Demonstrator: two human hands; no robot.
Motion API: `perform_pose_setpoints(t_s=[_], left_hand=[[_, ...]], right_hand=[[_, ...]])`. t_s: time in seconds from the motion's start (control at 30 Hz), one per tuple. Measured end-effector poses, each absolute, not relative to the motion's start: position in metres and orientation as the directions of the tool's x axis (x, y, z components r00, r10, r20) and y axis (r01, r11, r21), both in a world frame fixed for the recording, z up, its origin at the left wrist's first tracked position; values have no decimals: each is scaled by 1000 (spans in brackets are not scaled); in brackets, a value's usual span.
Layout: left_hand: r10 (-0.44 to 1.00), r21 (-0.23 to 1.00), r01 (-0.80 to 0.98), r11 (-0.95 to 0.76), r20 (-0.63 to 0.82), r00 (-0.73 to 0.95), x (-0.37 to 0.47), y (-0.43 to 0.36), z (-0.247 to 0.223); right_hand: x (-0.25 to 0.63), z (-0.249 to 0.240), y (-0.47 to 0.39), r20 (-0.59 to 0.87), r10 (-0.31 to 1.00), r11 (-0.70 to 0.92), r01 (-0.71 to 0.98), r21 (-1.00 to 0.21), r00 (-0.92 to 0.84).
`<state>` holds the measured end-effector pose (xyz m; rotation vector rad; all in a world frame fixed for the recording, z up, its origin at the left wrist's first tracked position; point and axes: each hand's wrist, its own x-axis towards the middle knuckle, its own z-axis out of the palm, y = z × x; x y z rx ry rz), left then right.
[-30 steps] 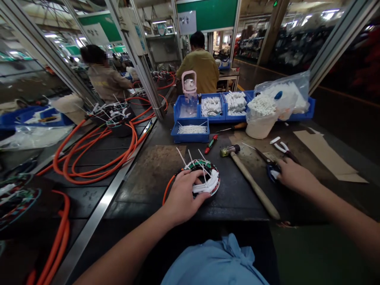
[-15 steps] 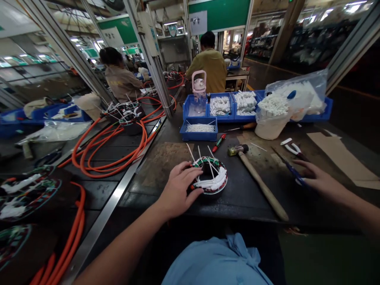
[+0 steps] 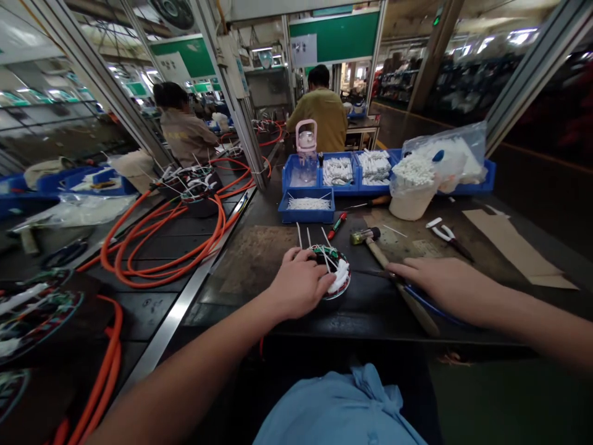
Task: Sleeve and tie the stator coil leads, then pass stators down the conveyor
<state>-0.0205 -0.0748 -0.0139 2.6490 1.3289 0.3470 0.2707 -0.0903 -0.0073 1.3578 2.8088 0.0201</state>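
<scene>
A round motor stator [image 3: 342, 276] with white sleeves, coloured wires and several upright white cable ties lies on the dark bench in front of me. My left hand [image 3: 303, 281] is closed over its left side, fingers curled on the windings and thumb near the white sleeves. My right hand [image 3: 430, 284] grips blue-handled scissors [image 3: 417, 296]; their thin dark blades point left at the stator's right edge. The fingers hide part of the handles. Beneath the right hand lies a hammer [image 3: 377, 252] with a wooden handle, partly covered.
Behind the stator stand a blue tray of white ties [image 3: 306, 215], blue bins of white sleeves [image 3: 337, 185] and a white tub [image 3: 410, 207]. A red marker [image 3: 336, 226], pliers [image 3: 447, 235] and cardboard [image 3: 514, 247] lie around. Orange cables [image 3: 162, 278] coil at left. Two people sit beyond.
My right hand has picked the scissors up from the right and carried them left to the stator. The left hand has shifted rightward over the stator.
</scene>
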Motion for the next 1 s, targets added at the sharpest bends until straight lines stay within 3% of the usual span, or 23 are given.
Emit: perform_pose_setpoints(t_s=[0.1,0.2,0.43,0.57,0.63,0.73,0.87,1.0], left_hand=[[901,407,804,-434,191,389,-5,-61,-17],[926,566,733,-378,244,289,1,-48,-19],[865,703,503,-502,407,294,-1,-43,-27],[907,775,477,-414,396,143,-8,-46,-25],[928,777,518,-358,355,108,-12,-42,-21],[932,708,609,-357,308,189,-13,-29,-11],[919,634,666,-394,252,303,-9,-13,-2],[909,655,630,-416,282,308,-10,-12,-7]], right_hand=[[257,9,-79,-70,743,661,712,238,-666],[243,21,-66,-101,706,686,642,343,-701],[222,29,-48,-183,585,779,483,400,-790],[242,5,-49,-134,659,719,567,402,-741],[252,-9,-48,-71,722,658,652,377,-688],[253,-25,-44,3,775,592,728,346,-632],[236,-39,-35,49,764,596,734,325,-643],[230,-52,-28,70,730,626,706,332,-680]])
